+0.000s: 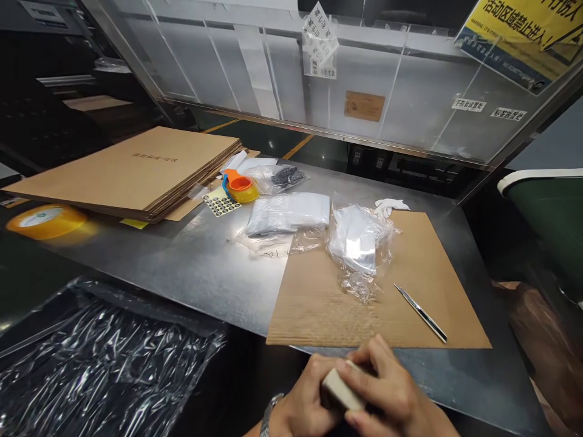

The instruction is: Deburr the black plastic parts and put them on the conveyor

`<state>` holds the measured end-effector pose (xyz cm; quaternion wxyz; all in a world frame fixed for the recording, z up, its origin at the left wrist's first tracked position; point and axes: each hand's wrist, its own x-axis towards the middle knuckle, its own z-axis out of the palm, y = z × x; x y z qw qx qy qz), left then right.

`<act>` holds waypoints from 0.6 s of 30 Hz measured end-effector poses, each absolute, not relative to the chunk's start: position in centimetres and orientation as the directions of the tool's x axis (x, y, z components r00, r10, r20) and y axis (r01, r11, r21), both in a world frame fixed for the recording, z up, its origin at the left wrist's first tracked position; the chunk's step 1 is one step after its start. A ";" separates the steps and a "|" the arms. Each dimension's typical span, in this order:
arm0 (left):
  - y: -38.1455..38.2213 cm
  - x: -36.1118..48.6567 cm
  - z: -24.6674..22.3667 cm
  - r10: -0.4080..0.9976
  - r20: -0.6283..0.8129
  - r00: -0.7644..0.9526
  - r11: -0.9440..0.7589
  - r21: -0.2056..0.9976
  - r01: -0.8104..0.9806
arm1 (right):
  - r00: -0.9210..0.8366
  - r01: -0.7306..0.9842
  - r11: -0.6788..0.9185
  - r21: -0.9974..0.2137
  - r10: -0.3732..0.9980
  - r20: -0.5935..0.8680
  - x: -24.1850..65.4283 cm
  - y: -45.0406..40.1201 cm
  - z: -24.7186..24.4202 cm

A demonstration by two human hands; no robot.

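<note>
Just off the table's front edge, my left hand (312, 388) and my right hand (387, 388) are closed together around a small off-white block-like piece (342, 389). Fingers cover much of it, so its exact kind cannot be made out. Beyond them lies a flat cardboard sheet (319, 303). On its right part rests a slim silver-and-black pen-like knife or tool (421, 312). Clear plastic bags with white contents (357, 240) sit on the sheet's far side, and a wrapped white stack (289, 213) lies beside them.
Stacked cardboard (136, 167) covers the table's (195, 255) far left, with a yellow tape roll (45, 221) at its corner. An orange-yellow tape dispenser (239, 187), a sticker sheet (221, 203) and a white glove (390, 205) lie farther back. Black plastic film (100, 364) is at lower left.
</note>
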<state>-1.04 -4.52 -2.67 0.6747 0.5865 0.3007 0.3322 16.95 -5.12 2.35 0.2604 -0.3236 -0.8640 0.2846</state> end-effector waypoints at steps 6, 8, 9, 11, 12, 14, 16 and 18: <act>-3.8 -0.8 -0.5 0.738 -0.027 0.674 0.137 0.984 -0.111 | -0.634 0.353 0.645 -0.678 0.697 0.334 17.2 -5.3 2.0; -3.7 -0.7 -0.9 0.749 -0.037 0.662 0.187 0.970 -0.157 | -0.610 0.312 0.626 -0.714 0.708 0.354 16.8 -5.1 1.7; -3.8 -0.7 -1.3 0.757 -0.055 0.651 0.226 0.957 -0.182 | -0.572 0.296 0.584 -0.756 0.742 0.349 16.6 -5.0 1.5; -4.0 -0.7 -2.5 0.780 -0.110 0.616 0.330 0.909 -0.255 | -0.464 0.252 0.448 -0.858 0.834 0.299 16.2 -4.8 0.8; -4.1 -0.7 -3.1 0.796 -0.140 0.588 0.387 0.865 -0.319 | -0.398 0.228 0.372 -0.900 0.879 0.262 15.9 -4.8 0.3; -4.2 -0.5 -4.0 0.843 -0.181 0.506 0.462 0.726 -0.509 | -0.280 0.190 0.247 -0.950 0.941 0.189 15.4 -4.9 -1.0; -4.0 -0.2 -4.5 0.885 -0.185 0.426 0.450 0.568 -0.689 | -0.214 0.177 0.186 -0.967 0.966 0.147 14.9 -5.4 -2.6; -3.5 -0.1 -4.6 0.891 -0.191 0.412 0.453 0.416 -0.788 | -0.222 0.188 0.172 -0.967 0.967 0.129 14.7 -6.2 -4.5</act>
